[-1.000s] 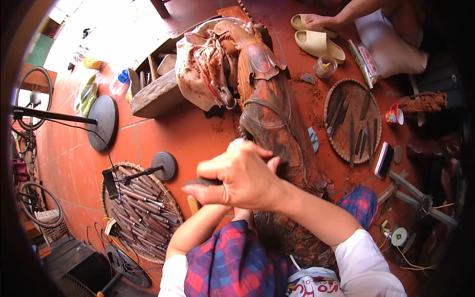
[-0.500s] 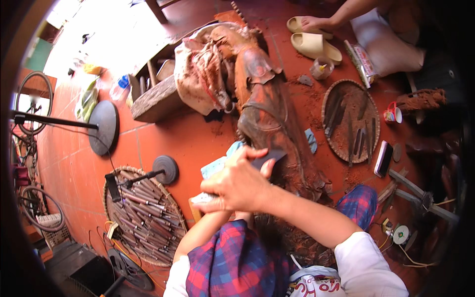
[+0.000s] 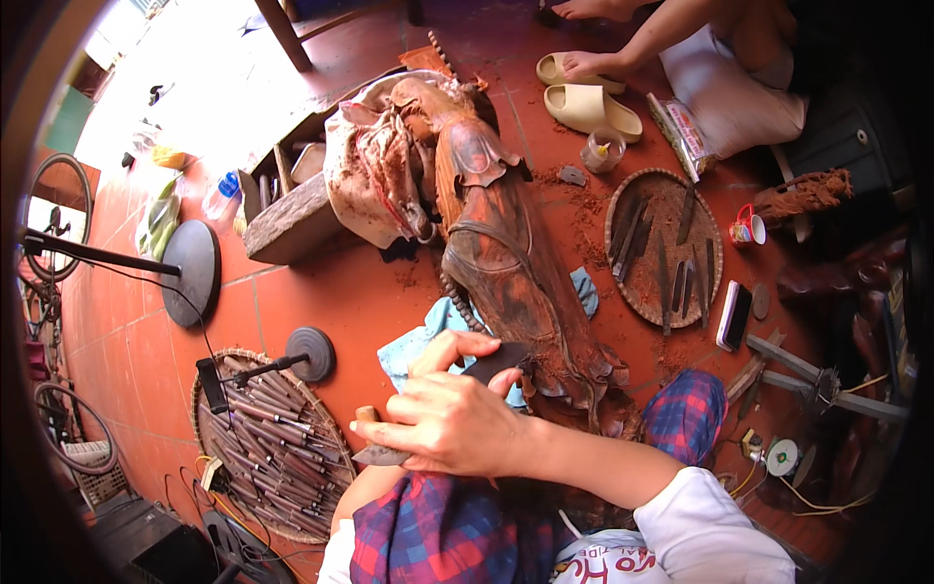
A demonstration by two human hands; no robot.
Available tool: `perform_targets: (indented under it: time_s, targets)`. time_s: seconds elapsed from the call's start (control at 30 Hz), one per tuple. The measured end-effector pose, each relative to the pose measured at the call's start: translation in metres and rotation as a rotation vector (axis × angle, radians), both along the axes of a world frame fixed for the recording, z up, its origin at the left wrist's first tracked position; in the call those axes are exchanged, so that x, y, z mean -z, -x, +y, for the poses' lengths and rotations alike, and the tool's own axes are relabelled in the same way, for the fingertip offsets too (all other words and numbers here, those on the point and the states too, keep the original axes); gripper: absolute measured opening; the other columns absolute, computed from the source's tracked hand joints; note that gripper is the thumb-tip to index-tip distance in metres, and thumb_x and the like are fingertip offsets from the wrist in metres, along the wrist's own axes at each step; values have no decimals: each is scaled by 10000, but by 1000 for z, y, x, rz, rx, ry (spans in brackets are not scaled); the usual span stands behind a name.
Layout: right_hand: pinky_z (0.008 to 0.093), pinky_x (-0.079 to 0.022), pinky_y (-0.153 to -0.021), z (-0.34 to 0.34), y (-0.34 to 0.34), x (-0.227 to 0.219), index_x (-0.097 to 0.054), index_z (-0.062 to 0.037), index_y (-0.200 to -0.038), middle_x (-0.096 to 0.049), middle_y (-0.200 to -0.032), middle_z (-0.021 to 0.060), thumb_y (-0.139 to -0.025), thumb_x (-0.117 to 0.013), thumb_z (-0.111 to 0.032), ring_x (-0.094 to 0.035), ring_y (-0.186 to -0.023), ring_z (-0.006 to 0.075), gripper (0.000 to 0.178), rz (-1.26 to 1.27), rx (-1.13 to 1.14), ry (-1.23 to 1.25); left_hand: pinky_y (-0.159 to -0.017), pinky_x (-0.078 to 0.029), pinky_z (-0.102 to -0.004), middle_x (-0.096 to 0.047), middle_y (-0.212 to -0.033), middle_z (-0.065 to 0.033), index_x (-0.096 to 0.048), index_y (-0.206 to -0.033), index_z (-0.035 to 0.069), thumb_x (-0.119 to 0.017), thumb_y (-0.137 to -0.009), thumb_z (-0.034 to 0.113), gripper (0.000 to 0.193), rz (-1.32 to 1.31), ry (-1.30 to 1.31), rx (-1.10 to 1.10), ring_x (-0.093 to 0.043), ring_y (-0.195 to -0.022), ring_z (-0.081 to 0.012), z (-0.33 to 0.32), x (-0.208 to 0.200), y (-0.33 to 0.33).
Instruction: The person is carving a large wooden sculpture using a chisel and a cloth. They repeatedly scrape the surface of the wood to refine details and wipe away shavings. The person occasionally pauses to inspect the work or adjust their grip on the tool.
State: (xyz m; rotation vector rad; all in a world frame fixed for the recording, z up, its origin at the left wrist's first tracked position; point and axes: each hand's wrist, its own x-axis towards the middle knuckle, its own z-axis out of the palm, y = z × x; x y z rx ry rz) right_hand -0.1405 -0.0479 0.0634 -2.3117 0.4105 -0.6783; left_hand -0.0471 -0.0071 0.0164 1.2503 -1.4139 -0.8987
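Low over our plaid lap, our right hand [image 3: 452, 423] crosses above our left hand [image 3: 445, 354], so that much of the left one is hidden. The left grip is narrow, finger and thumb pinching a dark flat piece [image 3: 494, 363] whose far end points toward the carved figure [image 3: 498, 243]; we cannot tell whether it touches the wood. The right grip looks closed on a grey flat piece [image 3: 379, 456] that juts out to the left, with a wooden stub [image 3: 367, 414] standing just above it. Whether the grey and dark parts join under the right hand, we cannot tell.

Before us the carved figure lies stretched on the red tiled floor [image 3: 321, 302], its lower end near our right knee and its head beside a stained cloth [image 3: 375, 180] draped over a rough wooden box [image 3: 297, 224]. A light blue cloth [image 3: 413, 346] lies just beyond our hands, left of the figure.

Over on our left we have a round basket [image 3: 336, 448] heaped with handled tools [image 3: 277, 443]. On our right, a shallow woven tray [image 3: 647, 287] carries dark flat tools [image 3: 632, 234], with a phone [image 3: 735, 316] and a mug [image 3: 747, 230] near its edge. Farther off, another person's bare foot [image 3: 589, 65] rests by a pair of cream slippers [image 3: 593, 107].
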Motion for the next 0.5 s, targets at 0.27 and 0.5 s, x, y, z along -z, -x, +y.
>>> perform_targets:
  time_s: [0.27,0.5]
  targets:
    - [356,-498,-616,-35,-13,25,-597,-96,-767,-555,-684,38,-798,-640,-397,-615,-655,220,305,-41,59,136,-702,-413,-388,-585,-755,-84,-595,-812,-4,-840,-559,161,388,-68,190,-178,-542,-736,-243,-63,12,2]
    - [380,-478,-602,-24,-1,13,-543,-73,-720,-549,-657,76,-828,-608,-519,-618,-644,266,464,-147,16,-140,-674,-398,-384,-581,-739,-60,-607,-788,26,-792,-612,231,328,-82,205,-191,-523,-703,-220,-46,20,15]
